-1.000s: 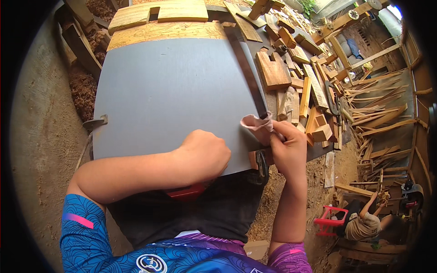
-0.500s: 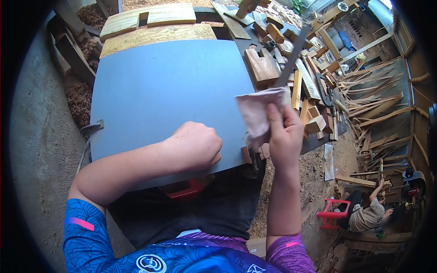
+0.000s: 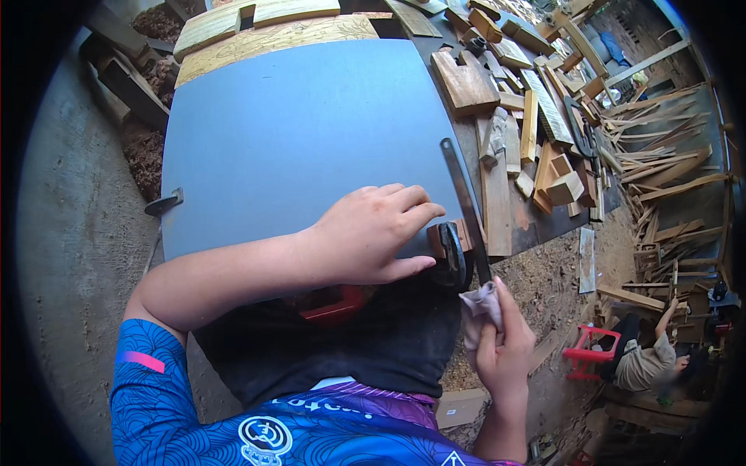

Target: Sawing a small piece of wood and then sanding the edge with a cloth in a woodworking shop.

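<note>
My left hand [image 3: 371, 227] is open over the near edge of a grey-blue board [image 3: 295, 132], fingers spread and slightly bent, beside a dark metal clamp [image 3: 451, 258] with wood blocks at the right corner. My right hand [image 3: 505, 349], lower right and beyond the board's near edge, grips a pale pinkish cloth [image 3: 478, 311] bunched around the near end of a long dark metal strip [image 3: 465, 198], which points up along the board's right edge. A second metal fitting [image 3: 167, 202] sits on the board's left edge.
Pale planks [image 3: 284, 33] lie along the board's far edge. Wood offcuts [image 3: 536, 132] are heaped on the bench at right, with long slats [image 3: 668, 179] beyond. A co-worker [image 3: 645, 357] is at far right by a red plastic stool [image 3: 587, 351]. A red object [image 3: 338, 307] shows under the board.
My left hand has unclenched and moved up and right toward the clamp. My right hand, with cloth and strip, rose briefly, then dropped down toward me below the board's edge.
</note>
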The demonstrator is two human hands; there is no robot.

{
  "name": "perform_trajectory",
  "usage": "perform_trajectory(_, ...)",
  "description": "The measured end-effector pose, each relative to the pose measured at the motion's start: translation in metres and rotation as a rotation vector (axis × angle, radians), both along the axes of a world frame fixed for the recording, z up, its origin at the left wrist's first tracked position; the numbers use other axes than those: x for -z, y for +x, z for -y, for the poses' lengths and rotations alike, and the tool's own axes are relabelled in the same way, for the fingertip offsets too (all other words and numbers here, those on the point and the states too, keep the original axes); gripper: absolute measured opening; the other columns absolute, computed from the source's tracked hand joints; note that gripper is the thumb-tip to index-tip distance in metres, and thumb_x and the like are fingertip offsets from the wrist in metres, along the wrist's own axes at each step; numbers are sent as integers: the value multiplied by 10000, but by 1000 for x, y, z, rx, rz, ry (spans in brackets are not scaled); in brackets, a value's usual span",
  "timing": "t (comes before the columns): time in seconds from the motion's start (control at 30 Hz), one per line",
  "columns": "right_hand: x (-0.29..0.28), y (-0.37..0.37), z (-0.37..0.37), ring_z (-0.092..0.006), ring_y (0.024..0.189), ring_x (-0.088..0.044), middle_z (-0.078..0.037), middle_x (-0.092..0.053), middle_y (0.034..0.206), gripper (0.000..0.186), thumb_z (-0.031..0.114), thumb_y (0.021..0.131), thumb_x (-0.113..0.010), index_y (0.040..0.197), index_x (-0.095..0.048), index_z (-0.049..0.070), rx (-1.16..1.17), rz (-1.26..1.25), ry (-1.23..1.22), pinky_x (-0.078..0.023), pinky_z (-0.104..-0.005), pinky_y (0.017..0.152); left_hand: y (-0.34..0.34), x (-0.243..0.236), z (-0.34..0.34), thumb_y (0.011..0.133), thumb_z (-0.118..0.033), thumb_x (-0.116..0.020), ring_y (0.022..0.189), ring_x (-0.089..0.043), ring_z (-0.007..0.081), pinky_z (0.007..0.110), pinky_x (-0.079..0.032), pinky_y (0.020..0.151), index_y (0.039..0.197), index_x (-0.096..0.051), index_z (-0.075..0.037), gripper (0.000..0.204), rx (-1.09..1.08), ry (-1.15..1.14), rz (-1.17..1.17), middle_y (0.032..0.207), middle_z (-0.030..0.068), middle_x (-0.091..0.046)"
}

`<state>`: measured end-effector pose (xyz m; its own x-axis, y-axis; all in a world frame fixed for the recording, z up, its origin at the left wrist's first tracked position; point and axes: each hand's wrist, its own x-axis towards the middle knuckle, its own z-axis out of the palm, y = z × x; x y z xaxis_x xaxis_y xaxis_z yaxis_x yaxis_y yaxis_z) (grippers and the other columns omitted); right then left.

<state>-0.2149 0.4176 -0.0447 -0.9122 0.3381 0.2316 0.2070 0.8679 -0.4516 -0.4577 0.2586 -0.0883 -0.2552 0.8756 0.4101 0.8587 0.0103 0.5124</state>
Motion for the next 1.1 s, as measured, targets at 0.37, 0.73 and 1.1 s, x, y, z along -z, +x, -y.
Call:
perform_trajectory(0.37,19,33,24,-310,797,-722,-162,-722,979,650,-123,842,-571,1480,-546,-2,32,91,61,-581,-404,712,6,11,-17,823,-345,-815,1045,-663,352,442,-546,922,1256,-633,-34,564,33,35,113,1137,154,-649)
perform_trajectory(0.73,57,-5,22,-317,788,-705,-179,-715,959,643,-119,865,-535,1502,-502,-37,-26,-117,58,-576,-414,719,-4,20,-8,892,-326,-757,1020,-666,341,439,-548,893,1190,-648,-32,432,13,73,9,1081,146,-661)
perform_trajectory(1.1,62,-13,14,-331,742,-692,-148,-694,897,675,-72,849,-618,1506,-530,52,11,-88,49,-569,-430,660,2,18,-7,916,-404,-740,1013,-663,325,443,-550,863,1167,-670,-67,426,10,15,-3,1054,128,-659)
